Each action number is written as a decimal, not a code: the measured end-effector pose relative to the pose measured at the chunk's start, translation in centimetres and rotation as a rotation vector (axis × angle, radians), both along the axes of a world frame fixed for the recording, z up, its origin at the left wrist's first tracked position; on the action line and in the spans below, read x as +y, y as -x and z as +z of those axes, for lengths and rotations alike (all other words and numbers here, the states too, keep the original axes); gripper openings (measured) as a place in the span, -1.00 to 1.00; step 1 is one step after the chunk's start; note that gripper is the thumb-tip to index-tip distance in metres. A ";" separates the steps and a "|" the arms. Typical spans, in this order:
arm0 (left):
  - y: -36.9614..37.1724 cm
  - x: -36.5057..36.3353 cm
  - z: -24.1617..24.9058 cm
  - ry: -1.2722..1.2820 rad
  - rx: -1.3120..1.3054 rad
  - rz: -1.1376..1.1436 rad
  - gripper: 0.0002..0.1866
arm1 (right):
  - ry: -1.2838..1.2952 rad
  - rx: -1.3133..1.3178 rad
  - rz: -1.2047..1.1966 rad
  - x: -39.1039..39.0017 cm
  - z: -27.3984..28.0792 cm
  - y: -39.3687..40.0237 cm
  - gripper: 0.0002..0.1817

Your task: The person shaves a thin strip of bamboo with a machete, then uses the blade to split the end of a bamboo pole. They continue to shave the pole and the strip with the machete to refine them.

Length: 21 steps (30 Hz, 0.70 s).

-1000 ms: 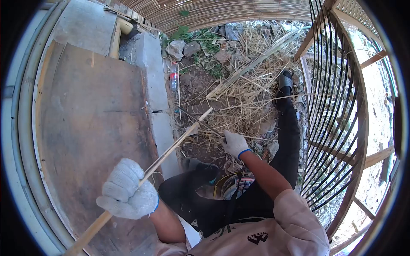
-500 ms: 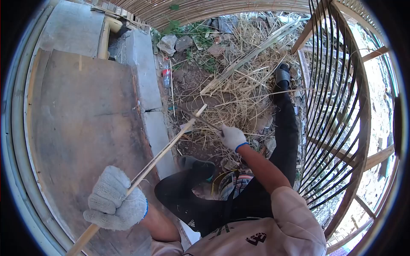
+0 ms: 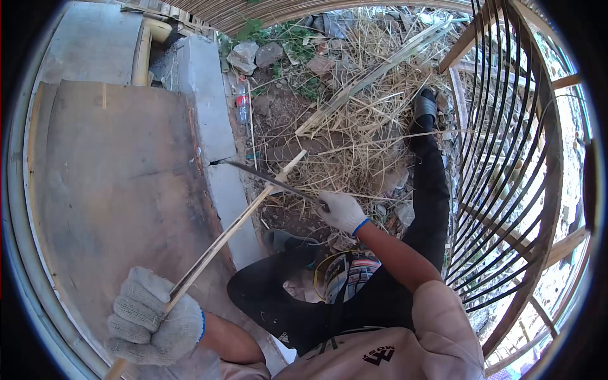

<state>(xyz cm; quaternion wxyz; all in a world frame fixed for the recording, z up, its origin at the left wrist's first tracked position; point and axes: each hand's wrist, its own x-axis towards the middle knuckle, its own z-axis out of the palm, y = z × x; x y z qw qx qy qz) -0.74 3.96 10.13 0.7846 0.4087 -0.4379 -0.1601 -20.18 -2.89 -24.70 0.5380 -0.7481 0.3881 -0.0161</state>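
Stick (image 3: 253, 206) in left hand (image 3: 154, 322), bottle (image 3: 242, 106) apart.

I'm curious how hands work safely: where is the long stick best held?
Probably toward the stick's near end, from the body side, fingers wrapped around, as the left hand does: it's slender, and the knife crosses near its far tip.

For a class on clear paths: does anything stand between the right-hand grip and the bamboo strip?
Only the blade held in the right-hand grip, crossing the bamboo strip near its far end; nothing else visible.
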 end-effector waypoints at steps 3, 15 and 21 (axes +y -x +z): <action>0.1 -1.2 0.0 0.006 0.020 0.001 -0.47 | 0.004 0.283 -0.129 -1.1 -9.4 0.6 -0.65; -1.1 -0.8 0.2 -0.009 -0.071 0.004 -0.51 | 0.176 0.060 -0.085 1.4 -6.1 1.0 -0.74; -2.3 -1.3 0.0 0.011 -0.101 -0.099 -0.51 | -0.045 0.319 -0.127 -2.0 -9.3 0.3 -0.67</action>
